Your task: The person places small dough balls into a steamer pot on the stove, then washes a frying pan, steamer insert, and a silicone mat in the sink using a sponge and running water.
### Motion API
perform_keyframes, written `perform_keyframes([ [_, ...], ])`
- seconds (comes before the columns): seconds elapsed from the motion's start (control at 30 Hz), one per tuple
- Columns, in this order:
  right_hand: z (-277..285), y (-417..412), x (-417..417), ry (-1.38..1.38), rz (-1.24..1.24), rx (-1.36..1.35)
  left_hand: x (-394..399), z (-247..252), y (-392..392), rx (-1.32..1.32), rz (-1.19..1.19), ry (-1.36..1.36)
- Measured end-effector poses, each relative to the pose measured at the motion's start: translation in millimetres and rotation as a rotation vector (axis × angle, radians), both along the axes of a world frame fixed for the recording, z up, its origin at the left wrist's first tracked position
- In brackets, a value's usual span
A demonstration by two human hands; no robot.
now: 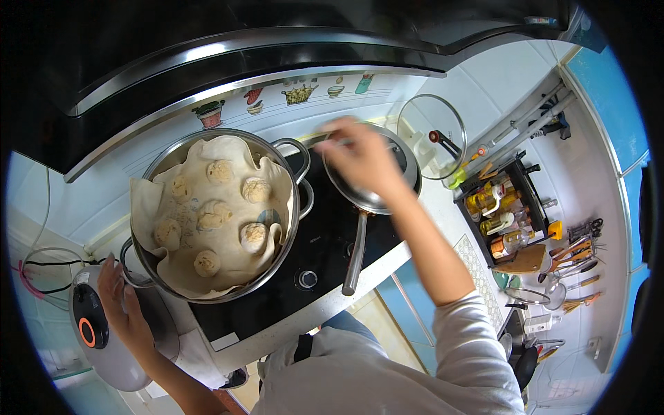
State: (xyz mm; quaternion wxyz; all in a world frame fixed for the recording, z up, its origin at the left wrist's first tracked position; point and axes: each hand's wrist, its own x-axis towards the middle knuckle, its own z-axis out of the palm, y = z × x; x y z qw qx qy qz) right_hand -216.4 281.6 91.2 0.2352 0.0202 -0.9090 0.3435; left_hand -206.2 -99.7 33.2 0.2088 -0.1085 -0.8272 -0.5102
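A large steel steamer pot [288, 248] stands on the left of the black cooktop, lined with a pale cloth [228, 150]. Several rounded dough buns [213, 215] rest apart on the cloth. My left hand [120, 306] is beside the pot's left handle [136, 282], fingers apart; whether it touches the handle is unclear. My right hand [358, 155], blurred by motion, passes over a lidded frying pan [357, 249] on the right burner. Its fingers are spread and I see nothing in them. Hand and forearm hide part of the pan's lid [397, 153].
A multicooker [124, 358] with an orange-ringed knob sits at left. Overhead juts the black range hood [259, 46]. A glass lid [433, 137] leans against the wall behind the pan. Farther right are a rack of oil bottles [498, 202] and hanging utensils [573, 254].
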Motion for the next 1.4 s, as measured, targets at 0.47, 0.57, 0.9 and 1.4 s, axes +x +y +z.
perform_keyframes([
  [0.47,-144,257,1,-0.209,-0.186,0.569,-54,8,57,-0.22,0.004,-0.273],
  [0.57,-137,262,2,-0.166,-0.152,0.604,-50,5,56,-0.231,-0.011,-0.251],
  [0.9,-26,239,39,-0.081,-0.1,0.433,-23,31,33,-0.412,-0.15,-0.281],
  [1.4,27,135,62,-0.053,-0.235,0.227,-12,41,24,-0.447,-0.205,-0.058],
])
